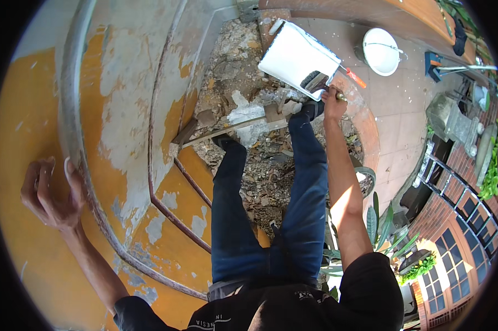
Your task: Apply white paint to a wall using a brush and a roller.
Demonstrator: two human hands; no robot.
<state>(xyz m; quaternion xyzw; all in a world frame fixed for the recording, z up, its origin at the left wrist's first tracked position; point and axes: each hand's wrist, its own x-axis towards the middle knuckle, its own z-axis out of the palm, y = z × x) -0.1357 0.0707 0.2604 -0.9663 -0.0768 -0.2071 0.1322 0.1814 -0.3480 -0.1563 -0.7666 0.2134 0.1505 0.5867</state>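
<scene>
My right hand (335, 103) grips the handle of a wide paintbrush (315, 81), its dark bristles over the near corner of a tray of white paint (297, 51). A tool with an orange-red handle (355, 77) lies across the tray's right edge. At the left, my left hand (56, 194) is raised with its fingers curled and apart, near the yellow wall (13, 165) and a rounded moulding (76, 124); it holds nothing. Whether it touches the wall, I cannot tell. Grey-white bare patches (126, 99) show among the yellow paint.
A white bucket (381, 51) stands on the tiles right of the tray. Rubble and dry leaves (265, 182) lie around my feet, with a wooden strip (224, 131) across them. Farther right are a curved brick edge (367, 128), a potted plant (381, 223) and a metal ladder (460, 186).
</scene>
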